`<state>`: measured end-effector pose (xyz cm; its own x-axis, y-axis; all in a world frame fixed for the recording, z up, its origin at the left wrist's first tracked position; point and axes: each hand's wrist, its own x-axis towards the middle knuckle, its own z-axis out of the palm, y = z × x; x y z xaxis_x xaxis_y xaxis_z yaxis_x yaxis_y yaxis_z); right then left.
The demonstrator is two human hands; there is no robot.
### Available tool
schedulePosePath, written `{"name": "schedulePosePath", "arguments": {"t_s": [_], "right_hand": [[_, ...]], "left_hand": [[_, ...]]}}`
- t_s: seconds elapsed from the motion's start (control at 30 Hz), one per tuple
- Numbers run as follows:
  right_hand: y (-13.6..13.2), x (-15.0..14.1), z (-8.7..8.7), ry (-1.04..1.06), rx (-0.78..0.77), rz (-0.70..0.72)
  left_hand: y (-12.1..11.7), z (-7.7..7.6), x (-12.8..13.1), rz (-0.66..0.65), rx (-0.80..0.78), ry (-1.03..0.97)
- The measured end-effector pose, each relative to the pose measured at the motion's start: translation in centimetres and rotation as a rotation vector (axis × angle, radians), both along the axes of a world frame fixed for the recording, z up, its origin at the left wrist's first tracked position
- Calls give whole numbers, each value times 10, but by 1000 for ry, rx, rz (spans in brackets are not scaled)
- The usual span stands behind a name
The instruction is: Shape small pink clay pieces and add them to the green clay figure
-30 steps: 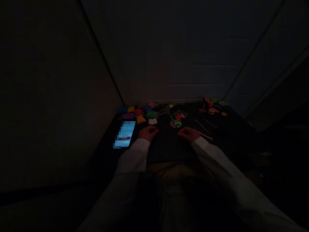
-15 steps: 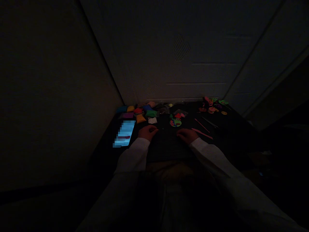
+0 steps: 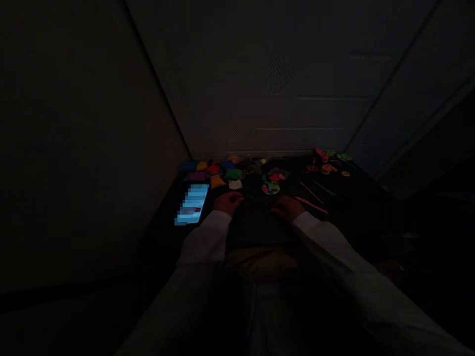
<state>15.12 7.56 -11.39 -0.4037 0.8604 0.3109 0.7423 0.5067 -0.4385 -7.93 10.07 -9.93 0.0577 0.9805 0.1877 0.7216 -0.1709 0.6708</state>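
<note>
The scene is very dark. My left hand rests on the dark table with its fingers curled in a pinch; what they hold is too dim to name. My right hand lies on a dark ribbed mat, fingers curled down. Both arms wear white sleeves. A small round clay piece in green, red and blue lies just beyond the hands. Thin pink modelling tools lie right of my right hand.
A lit phone screen glows at the left. Several coloured clay packets sit behind it. More small clay figures stand at the far right by the wall. Dark walls close in on both sides.
My right hand has slid slightly left and inward on the mat. The left hand has hardly moved.
</note>
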Motion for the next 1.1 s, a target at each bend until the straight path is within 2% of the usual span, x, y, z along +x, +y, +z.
{"name": "schedulePosePath", "arguments": {"t_s": [0.3,0.5,0.6,0.77,0.9,1.03,1.1], "right_hand": [[-30,25,11,-204,90,27],[-40,19,17,-460,137,32],[-41,17,19,-487,118,-9],[-41,12,22,-498,134,49],[-40,7,22,-474,130,-12],[-39,7,22,-491,144,76],[-39,7,23,-501,138,74]], "left_hand": [[4,-6,-2,-19,8,6],[7,-10,-3,-26,20,25],[6,-9,-3,-25,27,37],[6,-9,-2,-26,29,45],[7,-9,-3,-30,23,45],[7,-10,-3,-29,21,48],[6,-10,-2,-31,20,49]]}}
